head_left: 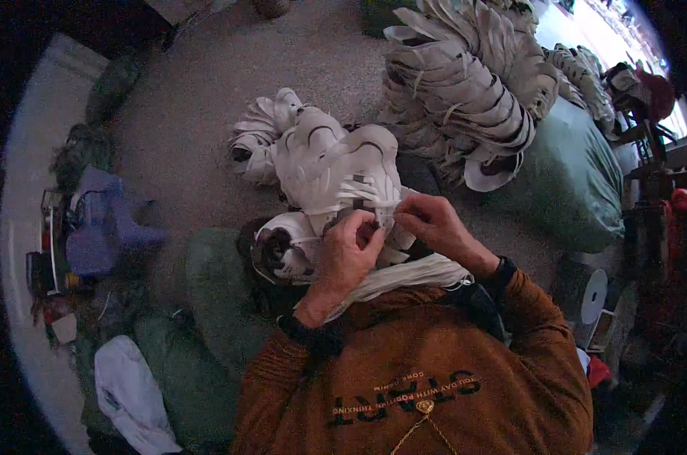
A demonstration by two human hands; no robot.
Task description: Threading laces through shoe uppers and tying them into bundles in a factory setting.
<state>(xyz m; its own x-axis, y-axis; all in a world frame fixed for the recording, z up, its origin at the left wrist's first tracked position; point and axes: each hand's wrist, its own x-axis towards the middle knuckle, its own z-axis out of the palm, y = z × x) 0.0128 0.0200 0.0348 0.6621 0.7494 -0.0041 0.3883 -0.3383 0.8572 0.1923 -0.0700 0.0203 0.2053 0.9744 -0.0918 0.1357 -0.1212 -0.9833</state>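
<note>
White shoe upper (366, 163) sits right in front of the torso, well in from the floor's left edge; right hand (437, 225) grip looks to be pinching a white lace (379, 203), left hand (347, 249) fingertips curl at the eyelet edge, can't tell if pinching. Looks like lacing: I'd hold that edge flat, pull the lace through untwisted and match tension row to row. Bare floor (184, 98) gives room ahead-left; right is tight, stacked uppers (457, 98) by a green sack (567, 182), and the lace bundle (400, 282) could snag low pulls.
</note>
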